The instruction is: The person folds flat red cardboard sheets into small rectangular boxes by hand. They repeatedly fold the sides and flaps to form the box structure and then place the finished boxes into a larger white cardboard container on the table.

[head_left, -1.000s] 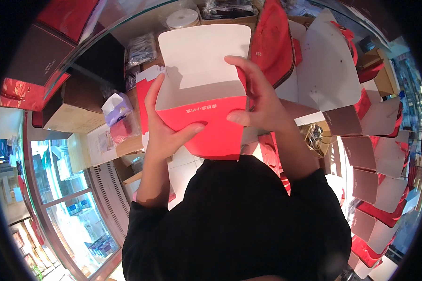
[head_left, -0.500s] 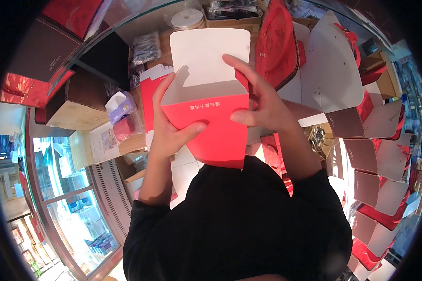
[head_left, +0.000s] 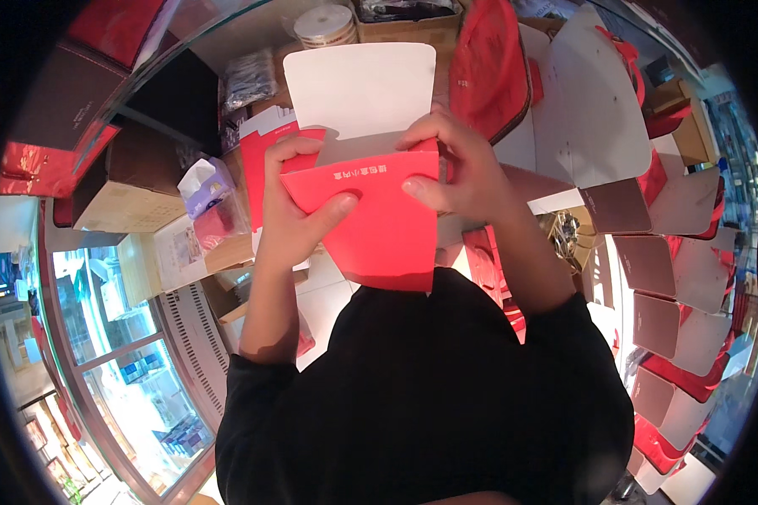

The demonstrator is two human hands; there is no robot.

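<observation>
Between both hands I hold a red cardboard box (head_left: pixel 383 223) in front of my chest, its white lid flap (head_left: pixel 362 84) standing up at the far side. My left hand (head_left: pixel 299 198) grips the left side, thumb on the red front and fingers bent over a red side flap that leans inward. At the right side my right hand (head_left: pixel 451 164) does the same, thumb on the front, fingers curled over the top edge. The inside of the box shows only as a narrow strip; its bottom is hidden.
Flat red and white cardboard pieces (head_left: pixel 261 139) lie on the table behind my left hand. A purple tissue pack (head_left: pixel 206 187) stands further left. At the back are a spool of white discs (head_left: pixel 323 23) and an open carton (head_left: pixel 404 23). Several red-and-white boxes (head_left: pixel 686 210) line the right.
My fingers have curled inward over the box's top edges, and the side flaps now fold in. The opening looks narrower. The view has shifted slightly.
</observation>
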